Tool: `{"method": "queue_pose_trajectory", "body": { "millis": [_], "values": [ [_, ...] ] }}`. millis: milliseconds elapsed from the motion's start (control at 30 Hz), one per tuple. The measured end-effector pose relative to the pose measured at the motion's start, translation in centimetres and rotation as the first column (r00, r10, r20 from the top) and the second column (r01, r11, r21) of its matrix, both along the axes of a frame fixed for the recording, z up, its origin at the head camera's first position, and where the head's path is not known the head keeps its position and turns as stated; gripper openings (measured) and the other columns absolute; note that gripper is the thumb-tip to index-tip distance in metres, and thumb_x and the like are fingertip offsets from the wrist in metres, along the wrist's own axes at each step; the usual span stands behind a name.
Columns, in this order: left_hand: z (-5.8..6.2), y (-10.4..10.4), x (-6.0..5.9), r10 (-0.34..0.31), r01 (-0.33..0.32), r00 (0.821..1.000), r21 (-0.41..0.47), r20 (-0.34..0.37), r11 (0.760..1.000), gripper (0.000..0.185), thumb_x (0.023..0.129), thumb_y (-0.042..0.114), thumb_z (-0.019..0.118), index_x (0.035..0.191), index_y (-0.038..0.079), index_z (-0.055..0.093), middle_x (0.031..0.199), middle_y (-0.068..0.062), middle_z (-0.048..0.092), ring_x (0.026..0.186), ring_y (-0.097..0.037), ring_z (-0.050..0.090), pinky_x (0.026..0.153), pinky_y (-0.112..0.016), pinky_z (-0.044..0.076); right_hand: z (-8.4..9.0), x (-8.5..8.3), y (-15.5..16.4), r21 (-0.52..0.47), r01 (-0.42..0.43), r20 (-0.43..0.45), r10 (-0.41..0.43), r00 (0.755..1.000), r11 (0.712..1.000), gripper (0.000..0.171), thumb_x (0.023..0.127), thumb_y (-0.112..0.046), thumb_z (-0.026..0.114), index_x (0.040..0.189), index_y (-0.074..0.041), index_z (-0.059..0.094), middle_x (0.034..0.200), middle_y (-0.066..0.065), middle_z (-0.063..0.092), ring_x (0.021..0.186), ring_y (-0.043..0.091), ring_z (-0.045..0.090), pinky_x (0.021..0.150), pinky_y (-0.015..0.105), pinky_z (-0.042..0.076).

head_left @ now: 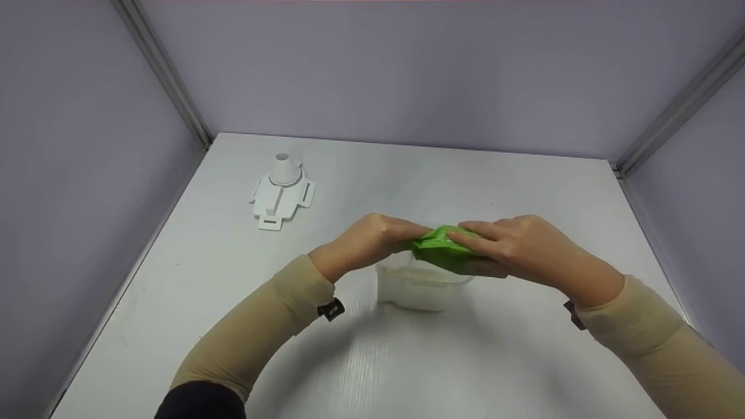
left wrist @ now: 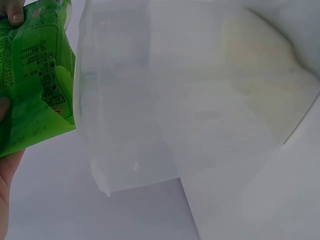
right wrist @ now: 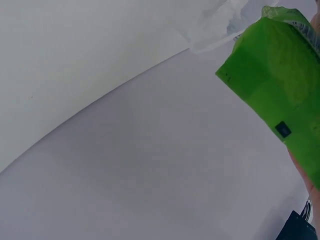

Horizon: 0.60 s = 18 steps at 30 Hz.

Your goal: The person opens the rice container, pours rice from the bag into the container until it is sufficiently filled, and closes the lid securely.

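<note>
Both the left hand (head_left: 372, 235) and right hand (head_left: 512, 247) pinched the crinkly green plastic packet (head_left: 439, 247) directly above the clear plastic tub (head_left: 416, 288); best kept centred over it.

This is looking like a purpose-built recording booth or test cell rather than a home or a kitchen. Plain lilac-grey wall panels (head_left: 372, 70) are closing in the space on the left, the far side and the right, and pale metal corner rails (head_left: 169, 75) are running down where the panels meet. A bare white table (head_left: 407, 361) with a faint wood grain is filling the floor of the enclosure from wall to wall. On its far left a white plastic fixture (head_left: 282, 189) is lying flat, with a small cone standing on it. Nothing domestic is showing: the lighting is even and the surfaces are looking staged.
</note>
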<state>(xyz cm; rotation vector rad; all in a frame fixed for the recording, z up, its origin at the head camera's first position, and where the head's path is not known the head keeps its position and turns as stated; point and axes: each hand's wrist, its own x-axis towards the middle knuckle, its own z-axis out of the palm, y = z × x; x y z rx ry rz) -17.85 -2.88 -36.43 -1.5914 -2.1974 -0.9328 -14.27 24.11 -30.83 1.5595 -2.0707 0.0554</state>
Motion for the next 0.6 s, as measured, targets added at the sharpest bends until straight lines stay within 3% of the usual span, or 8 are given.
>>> {"method": "queue_pose_trajectory", "body": {
  "millis": [267, 600],
  "values": [
    [-0.37, -0.09, -0.57, 0.051, -0.052, 0.999, -0.015, -0.013, 0.999, 0.028, 0.087, 0.007, 0.064, 0.114, 0.013, 0.068, 0.104, 0.001, 0.069, 0.093, -0.007, 0.064, 0.079, -0.013, 0.047, -0.24, -0.57, -0.21, 0.021, 0.015, -0.001, -0.015, 1.0, 1.0, 0.047, 0.076, -0.026, 0.075, 0.118, -0.01, 0.063, 0.1, 0.005, 0.066, 0.054, 0.018, 0.062, 0.042, 0.032, 0.049],
    [-0.68, -0.42, -0.83, 0.11, -0.108, 0.993, -0.056, 0.029, 0.993, 0.03, 0.085, 0.007, 0.066, 0.115, 0.014, 0.068, 0.107, 0.001, 0.068, 0.095, -0.008, 0.064, 0.081, -0.015, 0.047, -0.36, -0.92, -0.61, 0.041, 0.027, 0.01, -0.028, 1.0, 0.999, 0.05, 0.075, -0.026, 0.077, 0.12, -0.011, 0.062, 0.099, 0.004, 0.067, 0.053, 0.017, 0.061, 0.042, 0.031, 0.049]
  ]
}}
